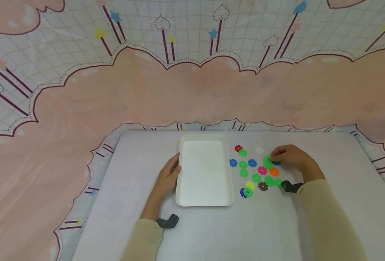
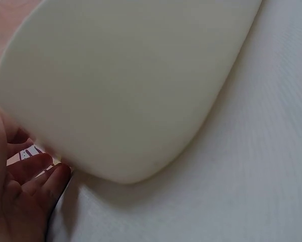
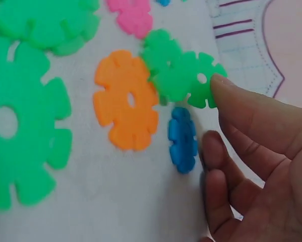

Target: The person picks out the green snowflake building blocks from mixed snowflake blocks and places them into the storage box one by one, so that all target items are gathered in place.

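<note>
A white tray (image 1: 204, 174) stands upright-side-up on the table. My left hand (image 1: 169, 174) touches its left edge, thumb and fingers apart along the outer side; in the left wrist view the fingertips (image 2: 57, 174) meet the rim of the tray. Right of the tray lie several notched plastic discs. There my right hand (image 1: 290, 156) pinches a green notched disc (image 3: 198, 93) between thumb and forefinger. It overlaps another green disc (image 3: 161, 53). Just under that hand are a blue disc (image 3: 182, 143) and an orange disc (image 3: 125, 101).
Between tray and right hand lie a red disc (image 1: 237, 148), a white disc (image 1: 259, 150), a pink disc (image 1: 262, 170), a brown disc (image 1: 263, 186) and a yellow disc (image 1: 250, 185). Behind the white-covered table (image 1: 225, 232) hangs a patterned cloth (image 1: 179, 94).
</note>
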The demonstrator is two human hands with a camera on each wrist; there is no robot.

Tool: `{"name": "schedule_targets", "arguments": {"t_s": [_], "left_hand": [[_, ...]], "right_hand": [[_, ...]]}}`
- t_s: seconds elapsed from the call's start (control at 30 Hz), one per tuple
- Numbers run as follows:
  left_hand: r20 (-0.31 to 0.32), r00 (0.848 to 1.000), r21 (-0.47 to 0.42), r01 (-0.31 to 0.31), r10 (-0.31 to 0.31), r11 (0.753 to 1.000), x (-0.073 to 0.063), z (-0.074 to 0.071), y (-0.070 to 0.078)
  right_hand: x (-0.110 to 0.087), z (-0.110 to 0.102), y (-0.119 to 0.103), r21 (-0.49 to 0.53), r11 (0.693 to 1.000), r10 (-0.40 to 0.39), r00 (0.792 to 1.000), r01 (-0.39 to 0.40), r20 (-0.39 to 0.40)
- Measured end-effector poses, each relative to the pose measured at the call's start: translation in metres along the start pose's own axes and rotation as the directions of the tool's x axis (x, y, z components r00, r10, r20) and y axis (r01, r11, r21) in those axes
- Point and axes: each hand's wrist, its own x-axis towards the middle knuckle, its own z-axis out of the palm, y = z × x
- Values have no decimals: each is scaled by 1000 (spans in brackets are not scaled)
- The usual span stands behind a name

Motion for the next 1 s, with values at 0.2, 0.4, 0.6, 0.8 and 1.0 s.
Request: {"name": "schedule_targets", "arguments": {"t_s": [0.2, 0.4, 0.6, 0.8, 1.0], "left_hand": [[-9, 1000, -15, 0, 0, 1000, 0, -1, 0], [-13, 1000, -59, -6, 5, 998, -2, 1, -2], [-15, 1000, -64, -15, 14, 998, -1, 0, -1], [-14, 1000, -82, -13, 12, 997, -1, -1, -2], [-3, 1000, -86, -8, 7, 996, 0, 0, -2]], "right_hand": [[-4, -1, 2, 5, 1000, -31, 999, 31, -43], [-13, 2, -3, 8, 999, -31, 993, 32, -113], [-15, 10, -12, 119, 990, -57, 990, 72, -127], [-13, 21, -21, 272, 958, -69, 995, 88, -79], [-15, 27, -29, 277, 959, -55, 998, 63, -36]]}}
